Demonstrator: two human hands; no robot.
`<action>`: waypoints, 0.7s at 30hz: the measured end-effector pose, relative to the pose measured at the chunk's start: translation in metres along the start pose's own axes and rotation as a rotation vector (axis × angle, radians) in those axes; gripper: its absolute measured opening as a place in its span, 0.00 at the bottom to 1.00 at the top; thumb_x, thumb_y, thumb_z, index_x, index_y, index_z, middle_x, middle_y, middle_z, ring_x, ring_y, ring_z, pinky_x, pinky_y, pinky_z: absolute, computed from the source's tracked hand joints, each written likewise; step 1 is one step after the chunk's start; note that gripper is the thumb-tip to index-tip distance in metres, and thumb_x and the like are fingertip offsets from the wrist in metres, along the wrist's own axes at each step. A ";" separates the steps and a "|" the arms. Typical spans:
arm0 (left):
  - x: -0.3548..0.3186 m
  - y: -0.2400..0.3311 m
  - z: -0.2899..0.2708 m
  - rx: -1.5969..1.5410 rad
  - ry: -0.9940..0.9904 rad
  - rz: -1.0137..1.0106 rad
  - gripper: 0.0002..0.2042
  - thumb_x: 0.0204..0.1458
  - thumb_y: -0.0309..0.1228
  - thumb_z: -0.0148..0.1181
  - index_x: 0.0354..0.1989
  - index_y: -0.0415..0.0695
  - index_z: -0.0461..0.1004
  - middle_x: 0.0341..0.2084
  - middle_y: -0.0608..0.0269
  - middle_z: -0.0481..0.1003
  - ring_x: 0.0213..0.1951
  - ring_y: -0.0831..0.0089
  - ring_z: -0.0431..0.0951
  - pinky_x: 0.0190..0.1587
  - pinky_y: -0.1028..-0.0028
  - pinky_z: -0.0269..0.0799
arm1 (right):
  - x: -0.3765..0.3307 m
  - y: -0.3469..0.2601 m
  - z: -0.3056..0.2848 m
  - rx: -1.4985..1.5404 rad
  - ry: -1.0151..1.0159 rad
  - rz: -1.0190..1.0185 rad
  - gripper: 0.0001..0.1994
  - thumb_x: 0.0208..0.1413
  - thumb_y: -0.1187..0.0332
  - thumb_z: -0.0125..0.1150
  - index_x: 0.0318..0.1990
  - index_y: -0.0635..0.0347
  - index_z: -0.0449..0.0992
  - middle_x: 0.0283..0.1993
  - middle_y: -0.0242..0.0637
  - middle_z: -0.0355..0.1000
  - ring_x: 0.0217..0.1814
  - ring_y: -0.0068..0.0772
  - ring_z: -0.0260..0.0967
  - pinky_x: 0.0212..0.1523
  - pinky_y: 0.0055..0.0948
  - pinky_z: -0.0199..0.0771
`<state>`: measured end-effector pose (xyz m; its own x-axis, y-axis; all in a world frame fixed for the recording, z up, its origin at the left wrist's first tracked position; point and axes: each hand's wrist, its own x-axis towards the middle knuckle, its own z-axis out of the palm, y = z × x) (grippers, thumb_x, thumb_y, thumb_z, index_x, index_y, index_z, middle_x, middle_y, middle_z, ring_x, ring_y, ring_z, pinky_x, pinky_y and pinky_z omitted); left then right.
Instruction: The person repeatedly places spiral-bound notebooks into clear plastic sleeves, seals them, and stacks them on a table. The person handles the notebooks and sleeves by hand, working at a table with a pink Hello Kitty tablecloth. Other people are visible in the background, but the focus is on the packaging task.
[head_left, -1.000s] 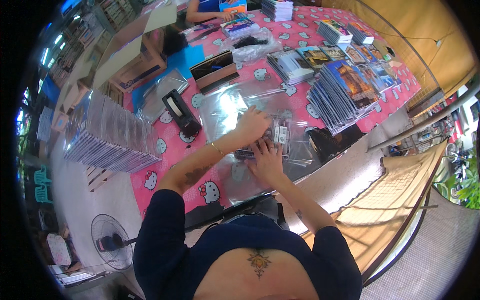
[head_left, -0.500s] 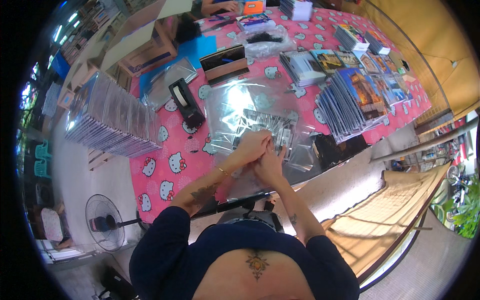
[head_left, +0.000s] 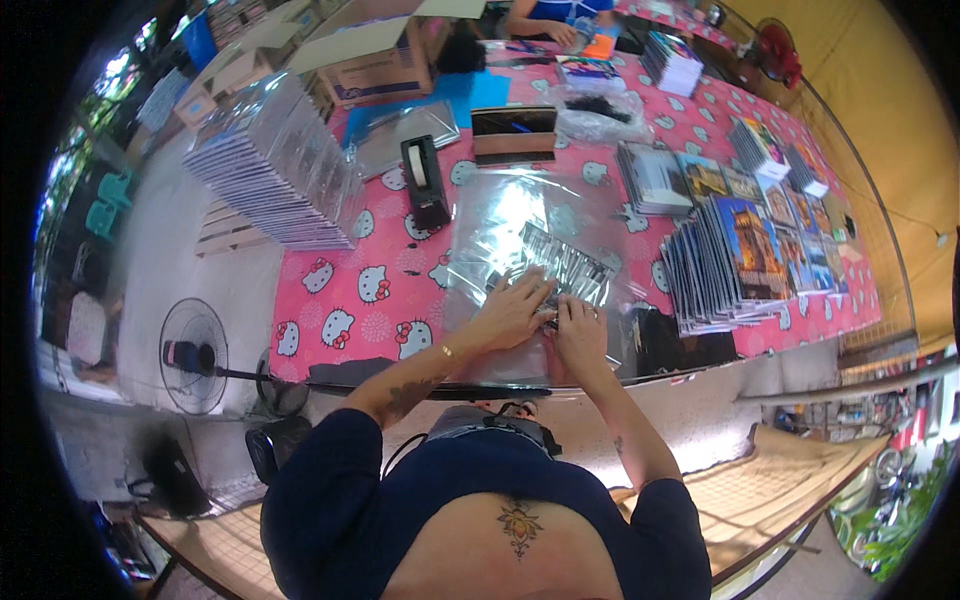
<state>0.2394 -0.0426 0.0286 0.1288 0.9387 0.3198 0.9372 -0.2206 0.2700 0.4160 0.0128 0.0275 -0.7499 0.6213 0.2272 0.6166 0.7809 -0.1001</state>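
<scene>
Both hands lie flat, side by side and almost touching, on a clear plastic sleeve (head_left: 560, 270) that rests atop a wide pile of shiny clear bags (head_left: 510, 215) at the near edge of the surface (head_left: 340, 300), which wears a pink cartoon-cat cloth. The left hand (head_left: 512, 310) spreads its fingers over the sleeve's near end; the right hand (head_left: 580, 330) presses just beside it. Whether either hand pinches the sleeve or only presses down cannot be told, since the fingertips blur into the glare. What is inside the sleeve is hard to make out through the reflections.

Left of the bags stands a black tape dispenser (head_left: 425, 180), and further left a tall stack of clear cases (head_left: 275, 165). Right of the hands, rows of printed cards (head_left: 735, 260) overlap one another. At the far end, another person's hand (head_left: 560, 32) is cut off by the picture's rim. A fan (head_left: 195, 355) stands on the floor below.
</scene>
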 end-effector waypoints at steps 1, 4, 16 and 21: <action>-0.007 -0.007 -0.007 0.103 0.033 -0.106 0.21 0.60 0.35 0.46 0.59 0.38 0.67 0.59 0.39 0.65 0.65 0.47 0.59 0.66 0.53 0.54 | -0.002 0.000 -0.004 -0.005 0.003 0.002 0.33 0.42 0.57 0.68 0.56 0.65 0.70 0.53 0.40 0.70 0.57 0.37 0.66 0.57 0.38 0.59; -0.041 -0.078 0.006 0.225 0.149 -0.465 0.21 0.61 0.40 0.47 0.58 0.42 0.70 0.60 0.40 0.63 0.65 0.46 0.59 0.65 0.55 0.54 | 0.001 -0.001 -0.005 -0.006 0.022 -0.012 0.32 0.43 0.57 0.67 0.56 0.66 0.70 0.53 0.40 0.70 0.55 0.37 0.66 0.55 0.37 0.60; 0.002 -0.217 -0.016 -1.213 0.941 -0.940 0.08 0.50 0.30 0.63 0.35 0.39 0.77 0.23 0.66 0.75 0.24 0.75 0.73 0.29 0.75 0.70 | -0.002 -0.001 -0.016 0.057 0.010 -0.053 0.33 0.45 0.57 0.66 0.57 0.69 0.68 0.53 0.44 0.68 0.56 0.39 0.65 0.56 0.37 0.59; -0.028 -0.223 -0.001 -1.013 0.815 -0.967 0.05 0.50 0.28 0.60 0.29 0.40 0.78 0.24 0.65 0.78 0.24 0.73 0.77 0.28 0.72 0.72 | -0.003 0.002 -0.019 0.107 0.040 -0.088 0.30 0.48 0.59 0.64 0.55 0.70 0.69 0.53 0.43 0.67 0.56 0.41 0.64 0.56 0.38 0.59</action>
<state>0.0265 -0.0199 -0.0397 -0.8573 0.5137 -0.0340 -0.0675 -0.0465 0.9966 0.4239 0.0110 0.0448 -0.7885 0.5487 0.2777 0.5183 0.8360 -0.1800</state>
